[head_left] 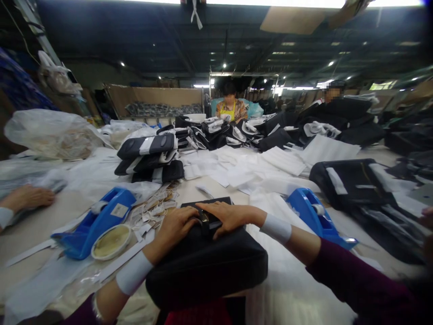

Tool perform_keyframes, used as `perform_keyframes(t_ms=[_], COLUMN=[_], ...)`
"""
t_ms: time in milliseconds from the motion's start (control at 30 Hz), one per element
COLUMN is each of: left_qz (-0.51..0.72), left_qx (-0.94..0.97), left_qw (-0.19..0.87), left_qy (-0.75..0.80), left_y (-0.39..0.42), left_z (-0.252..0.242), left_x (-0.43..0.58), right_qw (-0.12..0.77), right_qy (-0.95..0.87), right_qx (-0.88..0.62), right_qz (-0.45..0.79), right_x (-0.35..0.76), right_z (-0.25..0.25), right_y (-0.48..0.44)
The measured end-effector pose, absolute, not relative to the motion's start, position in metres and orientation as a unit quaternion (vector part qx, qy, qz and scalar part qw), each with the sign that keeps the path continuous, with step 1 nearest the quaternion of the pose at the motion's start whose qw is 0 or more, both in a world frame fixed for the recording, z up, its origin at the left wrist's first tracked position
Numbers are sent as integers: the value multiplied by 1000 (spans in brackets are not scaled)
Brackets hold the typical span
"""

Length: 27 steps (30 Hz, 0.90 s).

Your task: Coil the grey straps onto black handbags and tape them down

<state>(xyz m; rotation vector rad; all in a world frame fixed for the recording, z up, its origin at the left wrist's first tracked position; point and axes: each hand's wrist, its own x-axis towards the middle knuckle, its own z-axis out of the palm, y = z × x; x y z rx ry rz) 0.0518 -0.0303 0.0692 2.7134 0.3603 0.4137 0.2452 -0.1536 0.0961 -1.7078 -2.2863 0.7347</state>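
A black bag [206, 262] lies before me at the table's near edge, a gold-coloured metal clasp [204, 217] on its flap. At the clasp's left side, my left hand [176, 228] has its fingers bent and closed against the flap. From the right, my right hand [225, 216] lies over the flap with fingers stretched toward the clasp and thumb apart. Its fingertips touch the bag just above the clasp. White bands circle both wrists. Part of the flap is hidden under my hands.
Blue tape dispensers stand left [98, 223] and right [314, 216]. Beside the left one are a round tub [111, 242] and tangled tags [157, 207]. Stacked black bags [149, 155], white sheets [237, 167] and another bag [358, 185] lie beyond. Another person's hand [32, 197] rests at far left; people sit opposite.
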Motion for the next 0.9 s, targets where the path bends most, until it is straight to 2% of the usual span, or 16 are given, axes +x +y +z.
perform_keyframes(t_ms=[267,433,533,900], left_qz=[140,123,115,178], left_qx=[964,976,982,978], left_qw=[206,179,149,106], left_qy=[89,-5,-18,-14], left_y=[-28,-26,-27,-32], left_z=[75,71,63,50], left_x=[39,25,21,22], right_qw=[129,176,182,-20], right_qy=[-771,-756,-760,-829], right_qx=[-574,-582,-592,-559], right_qz=[245,241,196,-25], right_x=[246,247,244,221], right_z=[93,94,98,107], right_y=[-158,-159,-158,-147])
